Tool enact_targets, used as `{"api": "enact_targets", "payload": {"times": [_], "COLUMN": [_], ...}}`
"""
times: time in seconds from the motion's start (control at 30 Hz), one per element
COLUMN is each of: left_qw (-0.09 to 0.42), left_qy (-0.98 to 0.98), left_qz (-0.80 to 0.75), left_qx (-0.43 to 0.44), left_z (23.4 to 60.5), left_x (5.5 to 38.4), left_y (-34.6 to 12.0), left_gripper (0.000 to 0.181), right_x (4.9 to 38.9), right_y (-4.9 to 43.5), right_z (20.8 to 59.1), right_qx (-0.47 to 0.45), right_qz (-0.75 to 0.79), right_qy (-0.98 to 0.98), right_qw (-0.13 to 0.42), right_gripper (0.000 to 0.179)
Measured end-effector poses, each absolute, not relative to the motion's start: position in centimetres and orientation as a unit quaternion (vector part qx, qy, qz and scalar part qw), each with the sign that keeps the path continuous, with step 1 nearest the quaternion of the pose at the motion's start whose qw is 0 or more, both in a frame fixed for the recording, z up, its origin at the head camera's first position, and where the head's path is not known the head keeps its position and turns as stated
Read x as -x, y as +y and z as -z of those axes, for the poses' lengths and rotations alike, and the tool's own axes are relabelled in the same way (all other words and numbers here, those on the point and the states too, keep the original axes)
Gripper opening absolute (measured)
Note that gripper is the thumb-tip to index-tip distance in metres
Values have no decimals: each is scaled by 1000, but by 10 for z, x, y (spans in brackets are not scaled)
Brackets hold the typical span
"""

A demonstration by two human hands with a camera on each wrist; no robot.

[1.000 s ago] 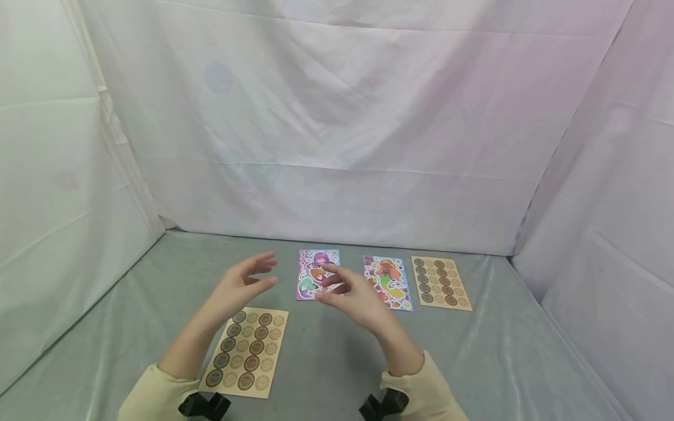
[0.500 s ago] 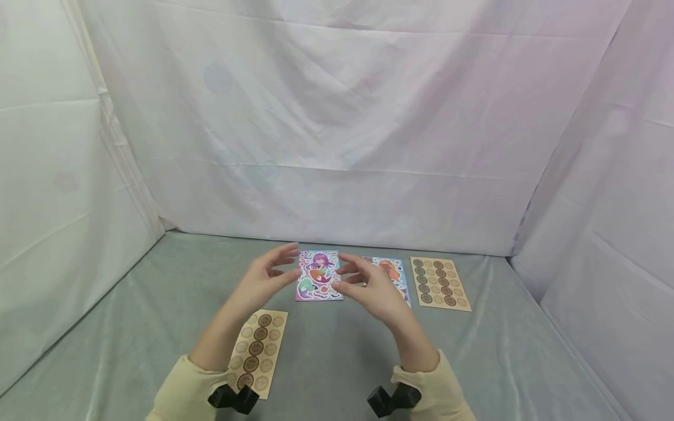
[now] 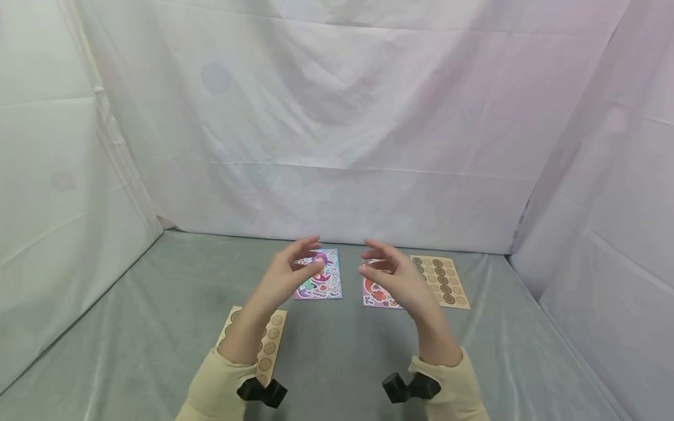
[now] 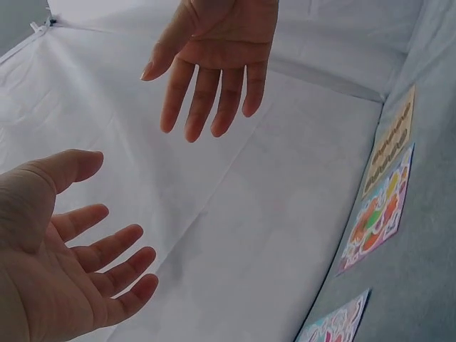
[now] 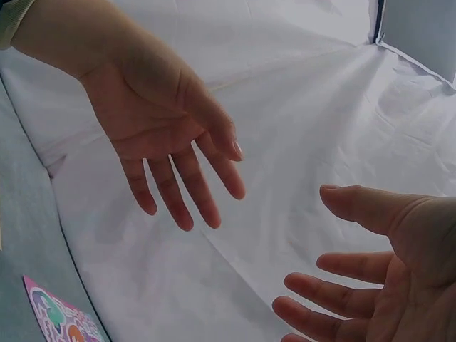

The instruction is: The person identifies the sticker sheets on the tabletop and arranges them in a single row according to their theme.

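Observation:
Both hands hover over the table with relaxed, spread fingers, palms toward each other and nothing held. In the head view my left hand (image 3: 286, 275) overlaps the left edge of a purple mermaid sticker sheet (image 3: 329, 283). My right hand (image 3: 397, 278) covers much of a second colourful sticker sheet (image 3: 376, 295). Just right of it lies a tan sheet of round stickers (image 3: 450, 283). Another tan sheet of round stickers (image 3: 271, 342) lies nearer the front, partly hidden by my left forearm. Each wrist view shows both hands apart, fingers loosely bent.
A grey cloth (image 3: 337, 362) covers the table. White fabric (image 3: 337, 117) hangs behind it and along both sides. Black wrist cameras (image 3: 261, 392) sit at the cream sleeves (image 3: 218, 383).
Both hands have moved to the right, the left one farther. The left hand now overlaps the mermaid sheet and the right hand has moved off it, over the second colourful sheet.

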State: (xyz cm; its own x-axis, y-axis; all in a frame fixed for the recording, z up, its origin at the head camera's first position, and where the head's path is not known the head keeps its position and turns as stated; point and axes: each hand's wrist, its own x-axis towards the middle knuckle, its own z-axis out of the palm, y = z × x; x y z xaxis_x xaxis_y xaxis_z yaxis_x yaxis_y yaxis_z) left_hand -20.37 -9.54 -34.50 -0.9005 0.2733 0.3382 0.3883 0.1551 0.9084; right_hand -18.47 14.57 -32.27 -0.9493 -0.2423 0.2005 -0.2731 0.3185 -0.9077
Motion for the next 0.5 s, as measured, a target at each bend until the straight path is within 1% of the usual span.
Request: {"api": "enact_targets", "payload": {"times": [0.3, 0.5], "left_qw": [36, 38], "left_qy": [-746, -750], "left_qz": [633, 627], "left_qx": [202, 208], "left_z": [342, 346], "left_x": [205, 207], "left_y": [-71, -56], "left_gripper": [53, 53], "right_x": [182, 181], "right_y": [168, 180], "right_z": [315, 311], "right_qx": [-156, -142], "right_qz": [-559, -551], "right_qy": [-813, -820], "right_qw": [48, 59], "right_gripper": [58, 60]}}
